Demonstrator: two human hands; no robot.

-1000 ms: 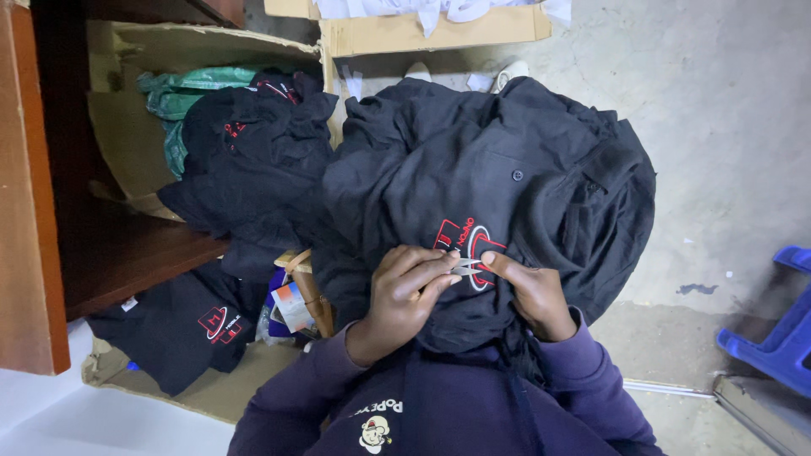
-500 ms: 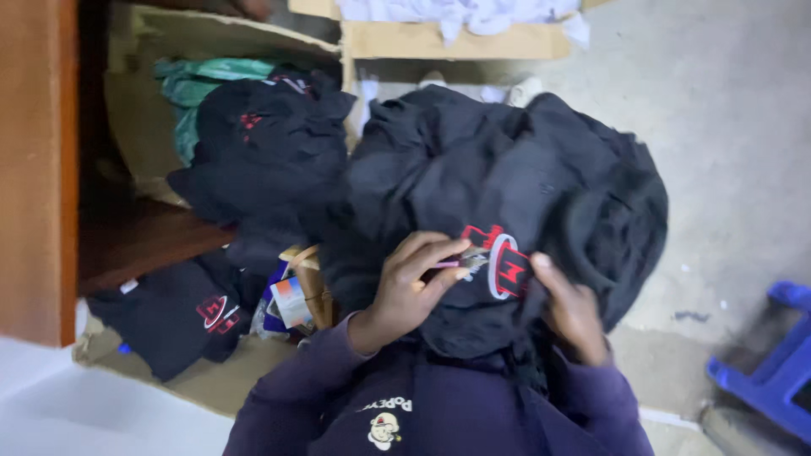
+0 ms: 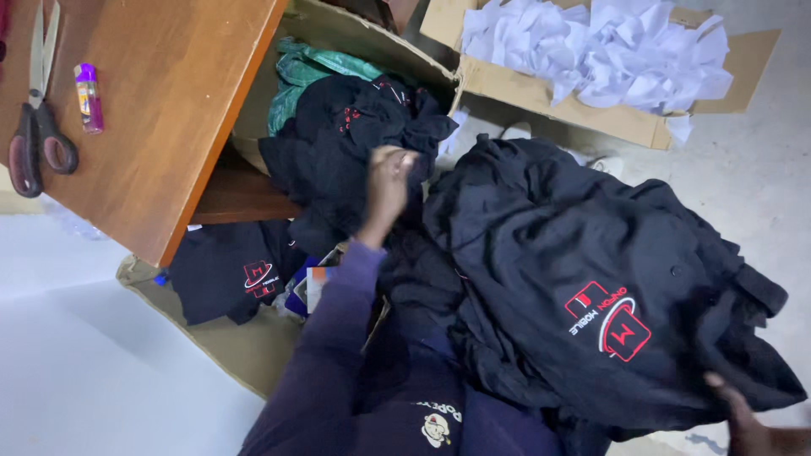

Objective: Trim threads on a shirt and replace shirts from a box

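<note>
A black shirt (image 3: 591, 279) with a red and white emblem (image 3: 612, 319) lies spread over my lap. My right hand (image 3: 748, 422) shows only in part at the bottom right corner, closed on the shirt's lower edge. My left hand (image 3: 389, 181) is stretched forward in a purple sleeve. Its fingers are curled against dark cloth where the shirt meets a pile of black garments (image 3: 346, 143) in an open cardboard box (image 3: 363, 38). Which cloth those fingers hold is unclear.
A wooden table (image 3: 169, 118) at the left carries scissors (image 3: 34, 127) and a purple lighter (image 3: 89, 97). A box of white paper scraps (image 3: 591, 51) stands behind. Green cloth (image 3: 312, 72) lies in the garment box. Another black shirt (image 3: 232, 270) rests on flat cardboard under the table.
Both hands have left the emblem. My left hand has reached forward to the garment pile, my right has dropped to the shirt's lower edge, and the view has swung left to show the table.
</note>
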